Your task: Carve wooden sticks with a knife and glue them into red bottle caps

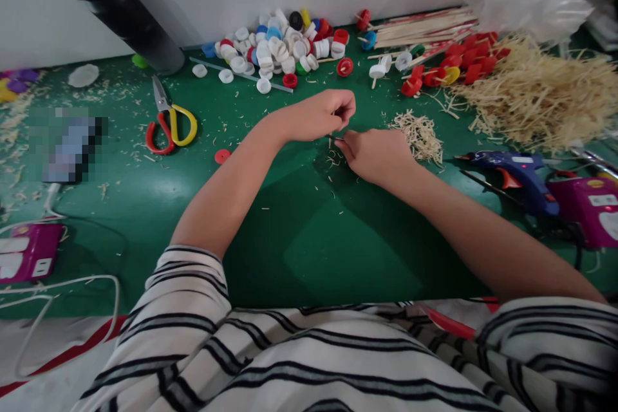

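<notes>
Above the middle of the green table (290, 238), my left hand (328, 112) is closed with its fingers curled. What it holds, if anything, is hidden. Just to its lower right, my right hand (379, 151) pinches a thin dark tool (337, 138), whose tip points at the left hand; its kind is too small to tell. A few straw shavings lie beneath the fingers. Close behind my right hand is a small heap of short cut straw pieces (419, 135). A red bottle cap with a stick through it (344, 67) lies beyond the left hand.
Bottle caps (275, 51) are piled at the back, beside wooden sticks (425, 27) and a big straw heap (545, 90). Scissors (171, 119), a blurred phone (72, 148) and a black bottle (120, 9) are left. Right: a glue gun (519, 174) and magenta power strip (586, 209).
</notes>
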`<state>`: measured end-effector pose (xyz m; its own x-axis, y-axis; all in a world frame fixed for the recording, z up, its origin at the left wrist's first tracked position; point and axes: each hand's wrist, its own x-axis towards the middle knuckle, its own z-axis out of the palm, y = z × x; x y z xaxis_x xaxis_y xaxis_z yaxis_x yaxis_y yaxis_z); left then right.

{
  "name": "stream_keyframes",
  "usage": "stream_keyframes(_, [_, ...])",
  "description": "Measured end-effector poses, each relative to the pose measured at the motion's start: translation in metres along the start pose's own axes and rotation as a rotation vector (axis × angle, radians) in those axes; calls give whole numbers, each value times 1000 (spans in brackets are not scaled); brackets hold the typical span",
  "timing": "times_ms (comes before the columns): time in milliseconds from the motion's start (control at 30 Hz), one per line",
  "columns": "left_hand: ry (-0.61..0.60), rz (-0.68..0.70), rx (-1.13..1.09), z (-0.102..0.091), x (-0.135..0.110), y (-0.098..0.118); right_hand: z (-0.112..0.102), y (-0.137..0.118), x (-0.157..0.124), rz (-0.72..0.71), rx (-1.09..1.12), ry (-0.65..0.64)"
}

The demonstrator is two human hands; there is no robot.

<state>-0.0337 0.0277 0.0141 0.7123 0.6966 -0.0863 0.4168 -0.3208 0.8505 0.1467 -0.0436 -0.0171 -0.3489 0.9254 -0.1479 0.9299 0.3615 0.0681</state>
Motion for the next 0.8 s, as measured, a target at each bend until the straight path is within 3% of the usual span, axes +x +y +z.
stream_keyframes(433, [38,-79,79,-5,-5,-4,-5,-1,0,50,14,-35])
stream_keyframes(800, [50,-51,83,1,-3,-1,-8,0,0,54,8,-67])
